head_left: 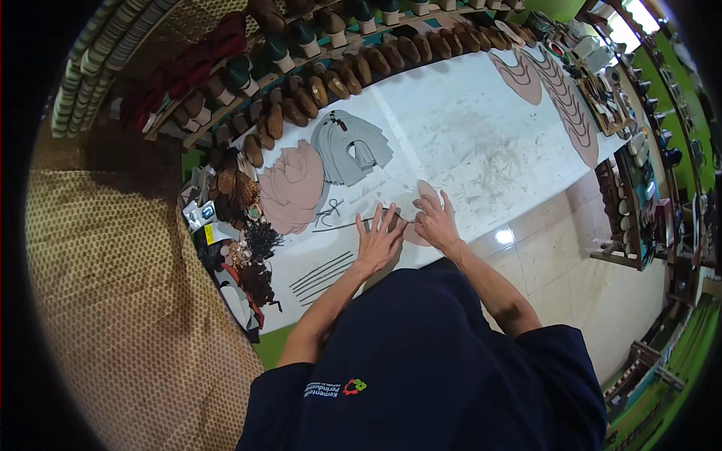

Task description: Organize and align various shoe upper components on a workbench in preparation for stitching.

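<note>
My left hand (380, 239) lies with its fingers spread over a thin dark strip (338, 227) on the white table. Close beside it, my right hand (438, 224) has bent fingers, with thumb and index finger together at what looks like the strip's right end. Beneath the right hand is a pinkish, sole-shaped piece (416, 236), its middle covered by the fingers. Several more dark strips (322, 275) lie in parallel to the left of my left forearm. A small tangle of dark strips (329, 213) sits beyond them.
Overlapping pink sole pieces (289, 192) and grey cut pieces (338, 154) lie farther left. Brown shoe lasts (376, 62) line the table's back edge. More sole pieces (575, 124) lie at the far right. Dark scraps (259, 240) crowd the left edge; a rack (632, 210) stands right.
</note>
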`<state>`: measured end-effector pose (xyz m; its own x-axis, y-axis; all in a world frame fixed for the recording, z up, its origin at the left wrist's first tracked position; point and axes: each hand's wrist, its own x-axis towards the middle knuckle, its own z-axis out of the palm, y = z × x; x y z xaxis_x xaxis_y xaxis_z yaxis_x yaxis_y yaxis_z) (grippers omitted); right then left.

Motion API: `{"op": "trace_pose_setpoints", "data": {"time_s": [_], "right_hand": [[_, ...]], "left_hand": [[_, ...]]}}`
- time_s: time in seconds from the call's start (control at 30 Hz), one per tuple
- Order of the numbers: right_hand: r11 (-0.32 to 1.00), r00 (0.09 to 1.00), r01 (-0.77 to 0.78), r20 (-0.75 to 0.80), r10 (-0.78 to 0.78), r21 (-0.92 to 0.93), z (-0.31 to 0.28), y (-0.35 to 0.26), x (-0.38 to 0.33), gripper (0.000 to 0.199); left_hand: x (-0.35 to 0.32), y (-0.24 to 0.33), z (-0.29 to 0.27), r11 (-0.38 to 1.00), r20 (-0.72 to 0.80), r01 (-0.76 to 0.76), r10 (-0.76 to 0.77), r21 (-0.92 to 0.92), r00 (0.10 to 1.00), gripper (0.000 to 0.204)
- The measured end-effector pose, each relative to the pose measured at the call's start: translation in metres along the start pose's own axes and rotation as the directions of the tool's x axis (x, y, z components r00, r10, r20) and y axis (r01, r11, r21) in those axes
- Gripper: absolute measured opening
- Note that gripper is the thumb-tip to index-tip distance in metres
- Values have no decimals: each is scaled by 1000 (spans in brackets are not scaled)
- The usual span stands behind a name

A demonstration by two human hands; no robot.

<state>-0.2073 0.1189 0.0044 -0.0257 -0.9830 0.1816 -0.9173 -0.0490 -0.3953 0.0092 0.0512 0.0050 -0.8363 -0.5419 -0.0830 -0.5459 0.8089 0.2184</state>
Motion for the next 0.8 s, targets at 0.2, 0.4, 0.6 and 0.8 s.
{"op": "trace_pose_setpoints", "data": {"time_s": [0.2,0.4,0.6,0.8], "right_hand": [[990,995,102,1,-102,-94,4,8,6,10],[995,996,85,38,-84,-52,1,7,9,10],[992,995,101,27,-99,-70,-1,10,10,11],[1000,998,18,66,-19,16,-4,11,9,10]], "left_hand": [[-1,4,0,1000,-9,4,-4,-13,1000,53],[-5,11,3,999,-9,43,-43,-8,999,54],[-3,23,2,998,-37,57,-57,7,998,53],[2,26,1,998,-27,61,-60,24,998,50]]}}
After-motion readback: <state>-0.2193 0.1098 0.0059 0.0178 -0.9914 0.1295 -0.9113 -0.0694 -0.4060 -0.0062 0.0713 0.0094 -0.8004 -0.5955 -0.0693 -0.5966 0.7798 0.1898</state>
